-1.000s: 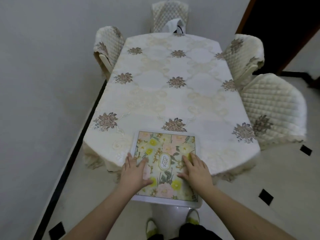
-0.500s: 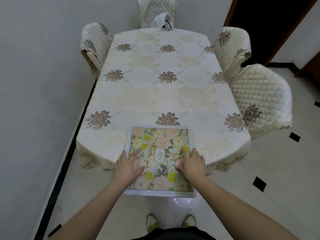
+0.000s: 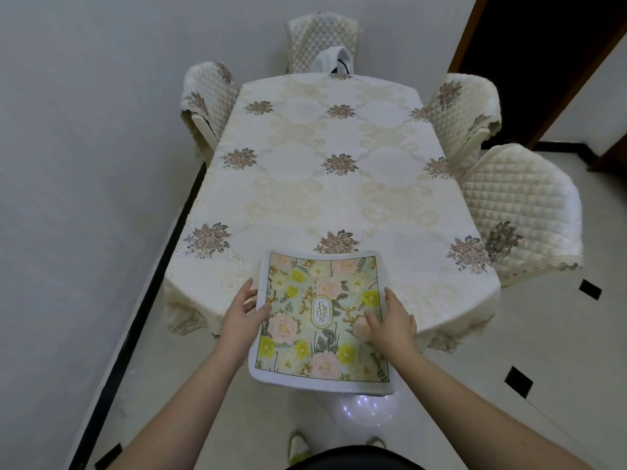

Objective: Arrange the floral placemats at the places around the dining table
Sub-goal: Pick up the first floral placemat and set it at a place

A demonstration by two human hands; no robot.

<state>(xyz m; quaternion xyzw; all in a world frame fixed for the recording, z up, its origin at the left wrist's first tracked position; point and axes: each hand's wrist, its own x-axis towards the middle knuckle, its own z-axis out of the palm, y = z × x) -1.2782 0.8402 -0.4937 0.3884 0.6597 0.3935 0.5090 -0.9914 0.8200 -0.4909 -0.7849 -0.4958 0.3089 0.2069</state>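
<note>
Quilted cream chairs against white walls, pale tiled floor.

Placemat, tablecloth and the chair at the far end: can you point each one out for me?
Placemat (image 3: 322, 310), head view, on its oval centre label.
Tablecloth (image 3: 339, 198), head view, on a bare cream patch mid-table.
Far chair (image 3: 322, 39), head view, on its quilted backrest.

Both forearms are bare right down to the wrists, with no sleeve showing anywhere along them. The left hand and right hand carry no rings, watch or gloves. Lower down there is a dark garment at the waist and pale yellow-green slippers on the feet
</note>
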